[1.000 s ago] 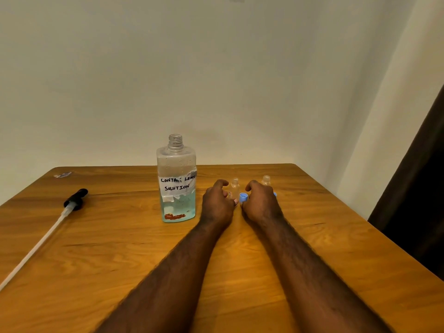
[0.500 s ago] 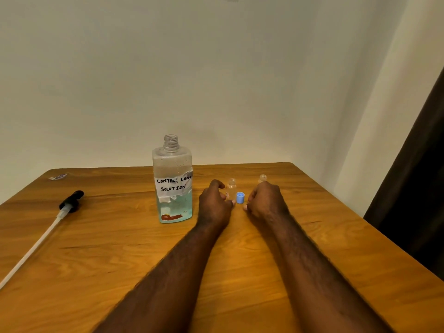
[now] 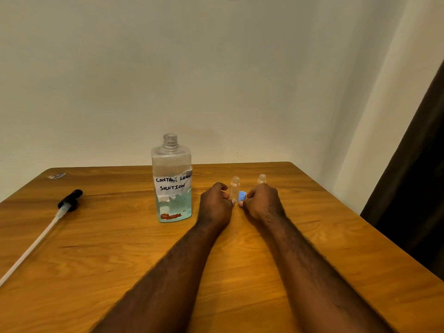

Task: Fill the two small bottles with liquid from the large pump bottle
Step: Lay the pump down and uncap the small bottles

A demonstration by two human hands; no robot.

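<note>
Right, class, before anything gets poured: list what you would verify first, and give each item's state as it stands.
1. The large bottle is open, liquid inside: ok.
2. The pump lies aside on the table: ok.
3. The left small bottle and right small bottle stand upright, uncapped: ok.
4. The blue cap sits clear of both mouths: ok.
5. The left hand or right hand grips something: cannot tell.

large pump bottle (image 3: 171, 181) | white taped label (image 3: 173, 185) | handwritten "CONTACT LENS SOLUTION"
</note>
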